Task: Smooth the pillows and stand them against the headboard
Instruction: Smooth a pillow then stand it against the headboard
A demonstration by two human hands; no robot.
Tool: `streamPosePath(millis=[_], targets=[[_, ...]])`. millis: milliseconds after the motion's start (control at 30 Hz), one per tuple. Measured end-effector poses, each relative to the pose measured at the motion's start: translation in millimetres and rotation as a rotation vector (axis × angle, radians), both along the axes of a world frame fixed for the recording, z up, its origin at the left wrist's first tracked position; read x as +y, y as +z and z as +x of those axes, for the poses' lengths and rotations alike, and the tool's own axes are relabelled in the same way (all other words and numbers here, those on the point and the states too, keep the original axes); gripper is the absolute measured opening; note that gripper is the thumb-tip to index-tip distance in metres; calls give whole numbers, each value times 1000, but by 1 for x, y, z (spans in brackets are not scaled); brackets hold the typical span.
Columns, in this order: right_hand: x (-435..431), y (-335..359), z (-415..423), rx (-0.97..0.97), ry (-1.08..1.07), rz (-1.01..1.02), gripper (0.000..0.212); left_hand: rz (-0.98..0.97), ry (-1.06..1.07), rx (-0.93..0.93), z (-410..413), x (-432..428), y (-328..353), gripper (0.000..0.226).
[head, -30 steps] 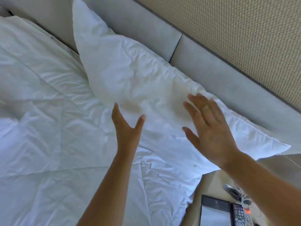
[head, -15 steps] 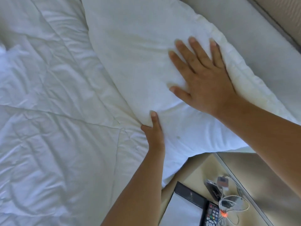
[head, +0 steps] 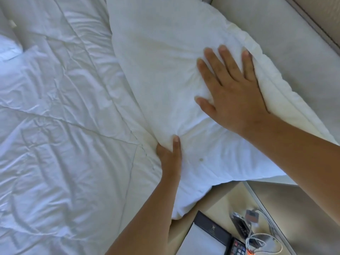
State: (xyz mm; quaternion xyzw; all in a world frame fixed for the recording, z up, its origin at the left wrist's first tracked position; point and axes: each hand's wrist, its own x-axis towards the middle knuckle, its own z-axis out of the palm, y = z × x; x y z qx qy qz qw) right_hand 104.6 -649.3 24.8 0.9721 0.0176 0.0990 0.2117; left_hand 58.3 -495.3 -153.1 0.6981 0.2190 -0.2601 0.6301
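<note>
A large white pillow leans along the grey padded headboard at the right side of the bed. My right hand lies flat on its face, fingers spread, the outer fingers at its upper edge. At the pillow's lower edge my left hand pinches the fabric, thumb on top and fingers tucked underneath. The pillow's near corner hangs over the bedside table.
A wrinkled white duvet covers the bed to the left. A second white pillow corner shows at the far left. The beige bedside table at the bottom right carries a black folder, a remote and white cables.
Both hands came down from hovering onto the pillow. The right hand pressed flat on it and the left took hold of its lower edge. The view dropped closer.
</note>
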Motion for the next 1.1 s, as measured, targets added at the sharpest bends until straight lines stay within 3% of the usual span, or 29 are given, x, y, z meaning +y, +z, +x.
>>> streamPosePath(millis=[100,167,233,700,867,1033,1100], targets=[[2,-1,-2,-8,11,2,74,101,-26,-257,-11,13,9,98],[3,0,-2,-15,26,21,74,122,-102,-488,-15,14,15,91],[3,0,-3,-18,36,39,78,92,-189,-601,-21,8,18,88],[-2,0,-10,44,25,-2,82,147,-284,-392,-36,-40,-4,90],[8,2,-6,39,-18,22,82,-9,-310,-385,-27,-10,-4,93],[29,-2,23,40,7,5,80,76,-260,-483,35,39,-3,56],[39,-2,47,47,50,1,79,96,-198,-543,72,46,2,61]])
